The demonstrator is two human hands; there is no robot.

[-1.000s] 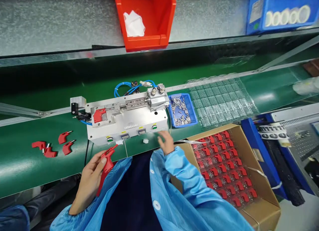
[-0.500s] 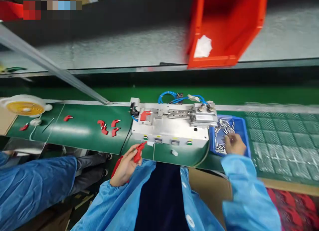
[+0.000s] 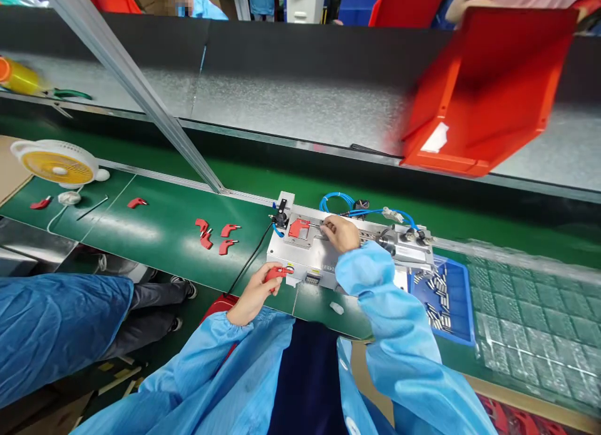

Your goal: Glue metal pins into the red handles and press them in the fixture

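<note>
My left hand (image 3: 258,293) is closed round a red pistol-shaped plastic part (image 3: 276,273), held against or just in front of the near left corner of a silver bench press fixture (image 3: 315,257). A similar red part (image 3: 297,228) lies in the fixture's nest. My right hand (image 3: 342,233) reaches over the fixture with fingers pinched, just right of the nested part; whatever is between its fingertips is hidden. To the right stands a blue tray (image 3: 462,297) holding several small metal pins (image 3: 437,285).
Several red parts (image 3: 228,230) lie on the green bench left of the fixture, near a white and yellow fan (image 3: 59,164). A red bin (image 3: 498,97) sits on the shelf above. Clear blister trays (image 3: 530,297) lie at right. A person in blue (image 3: 61,335) stands at left.
My right hand has moved left from the blue tray to the fixture's nest. My left hand has brought its red part up to the fixture's front. The view has shifted.
</note>
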